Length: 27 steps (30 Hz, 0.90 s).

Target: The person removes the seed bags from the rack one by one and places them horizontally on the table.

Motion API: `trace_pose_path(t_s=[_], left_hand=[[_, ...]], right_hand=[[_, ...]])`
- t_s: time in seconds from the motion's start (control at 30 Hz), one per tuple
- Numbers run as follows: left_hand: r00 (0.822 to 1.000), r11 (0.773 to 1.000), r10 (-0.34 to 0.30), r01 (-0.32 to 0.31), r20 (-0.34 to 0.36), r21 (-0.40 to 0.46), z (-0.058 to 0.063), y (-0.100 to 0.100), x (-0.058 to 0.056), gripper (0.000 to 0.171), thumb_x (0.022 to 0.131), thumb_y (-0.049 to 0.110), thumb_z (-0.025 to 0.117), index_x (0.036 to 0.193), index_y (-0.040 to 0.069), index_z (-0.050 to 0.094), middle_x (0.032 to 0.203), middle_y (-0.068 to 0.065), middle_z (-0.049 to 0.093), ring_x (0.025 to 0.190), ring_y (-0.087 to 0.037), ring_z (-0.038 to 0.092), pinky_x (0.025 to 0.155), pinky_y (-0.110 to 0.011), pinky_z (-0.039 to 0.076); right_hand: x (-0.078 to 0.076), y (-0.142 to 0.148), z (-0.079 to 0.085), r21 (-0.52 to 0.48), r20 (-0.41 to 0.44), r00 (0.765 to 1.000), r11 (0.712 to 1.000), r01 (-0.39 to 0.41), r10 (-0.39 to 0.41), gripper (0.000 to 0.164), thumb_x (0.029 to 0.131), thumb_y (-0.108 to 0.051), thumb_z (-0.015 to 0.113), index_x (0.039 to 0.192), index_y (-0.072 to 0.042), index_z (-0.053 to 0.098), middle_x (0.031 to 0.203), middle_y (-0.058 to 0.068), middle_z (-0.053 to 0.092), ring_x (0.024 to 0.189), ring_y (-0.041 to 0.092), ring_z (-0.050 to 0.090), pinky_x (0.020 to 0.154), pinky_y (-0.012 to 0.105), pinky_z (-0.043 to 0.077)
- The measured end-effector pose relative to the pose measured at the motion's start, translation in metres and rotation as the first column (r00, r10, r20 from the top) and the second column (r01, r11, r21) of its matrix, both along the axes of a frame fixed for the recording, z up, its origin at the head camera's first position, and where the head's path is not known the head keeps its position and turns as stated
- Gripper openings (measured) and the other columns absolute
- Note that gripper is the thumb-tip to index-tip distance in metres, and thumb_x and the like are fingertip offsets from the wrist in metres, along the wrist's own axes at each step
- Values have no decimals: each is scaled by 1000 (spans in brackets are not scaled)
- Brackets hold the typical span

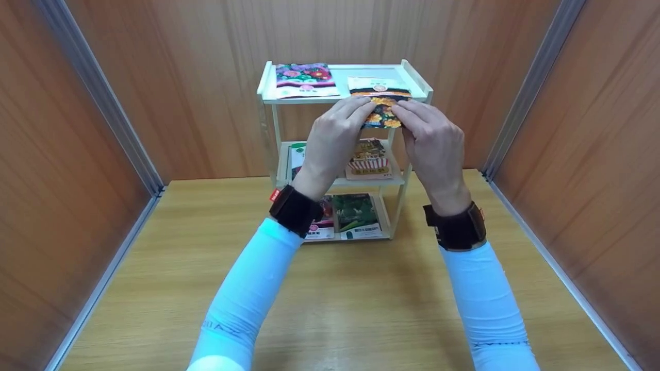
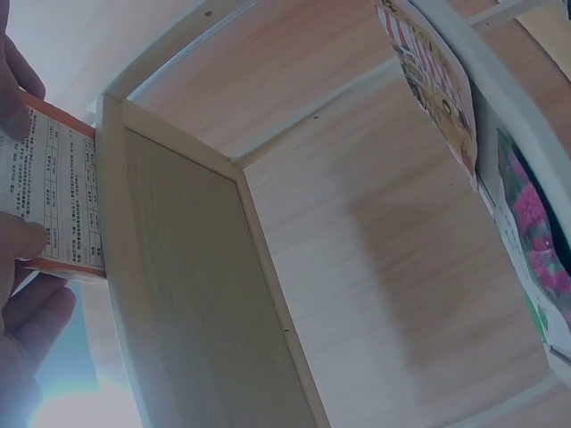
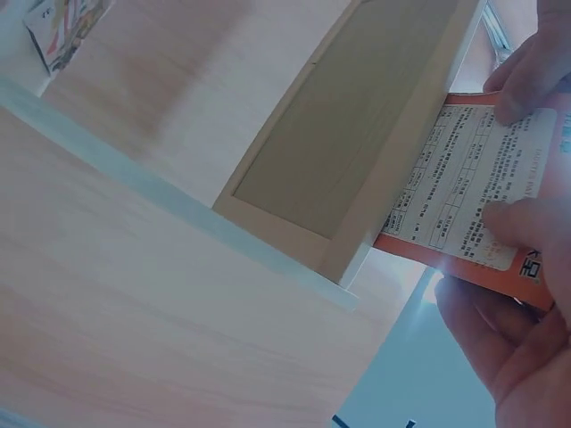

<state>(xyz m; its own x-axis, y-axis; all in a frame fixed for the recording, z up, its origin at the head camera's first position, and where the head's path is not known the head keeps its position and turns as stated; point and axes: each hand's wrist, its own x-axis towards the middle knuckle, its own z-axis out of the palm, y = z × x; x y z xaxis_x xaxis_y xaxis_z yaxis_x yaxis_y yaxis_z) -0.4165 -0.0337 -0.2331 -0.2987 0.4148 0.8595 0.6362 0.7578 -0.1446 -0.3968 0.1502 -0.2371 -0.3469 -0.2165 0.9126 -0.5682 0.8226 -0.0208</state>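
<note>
A seed packet [image 1: 384, 114] with orange and yellow flowers lies partly over the front right of the white rack's top shelf [image 1: 343, 72]; its near part sticks out past the edge. My left hand [image 1: 334, 135] pinches its left side, and my right hand [image 1: 432, 135] pinches the right side. From below, both wrist views show thumbs against the printed back of the packet [image 3: 459, 174], with fingers around the edges. On the same shelf, to the left, lies another packet [image 1: 307, 80] with pink and purple flowers.
The rack's middle tier holds a red-and-white striped packet [image 1: 368, 161] and a partly hidden packet [image 1: 297, 156]. Below are a dark green packet [image 1: 356, 212] and one with a pink band [image 1: 325, 222]. Wooden walls [image 1: 582, 129] enclose the wooden floor [image 1: 356, 304].
</note>
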Motion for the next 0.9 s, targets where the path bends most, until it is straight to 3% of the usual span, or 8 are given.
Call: trace_pose_path(t_s=[0.37, 0.53, 0.7, 0.9], left_hand=[[998, 991, -61, 62, -10, 115, -9, -2, 1, 30, 97, 13, 53, 126, 6, 60, 129, -8, 59, 124, -19, 50, 106, -23, 33], [997, 990, -72, 69, 17, 124, -10, -2, -1, 31, 98, 15, 52, 127, 7, 60, 129, -8, 59, 125, -19, 50, 107, -24, 33], [997, 990, -83, 83, -8, 118, -13, -1, 0, 27, 96, 14, 55, 121, 7, 64, 125, -8, 62, 121, -20, 54, 105, -25, 36], [996, 992, -71, 76, -61, 96, -17, -3, 4, 26, 97, 12, 55, 119, 6, 65, 123, -9, 63, 119, -21, 55, 104, -26, 36]], right_hand=[[11, -1, -5, -29, -45, 999, 999, -24, 22, 25, 93, -19, 60, 116, -14, 69, 118, 3, 66, 110, 23, 61, 92, 41, 50], [14, 0, -9, -13, -73, 997, 1000, -11, 10, 25, 93, -16, 61, 117, -14, 69, 117, 2, 67, 110, 21, 61, 90, 40, 51], [17, 1, -12, -11, -60, 998, 1000, -20, 20, 26, 93, -18, 61, 117, -14, 69, 118, 2, 66, 111, 21, 60, 92, 39, 50], [15, 8, -17, -50, -69, 993, 993, -103, 100, 29, 90, -20, 65, 118, -15, 68, 119, -1, 66, 112, 17, 59, 94, 35, 48]])
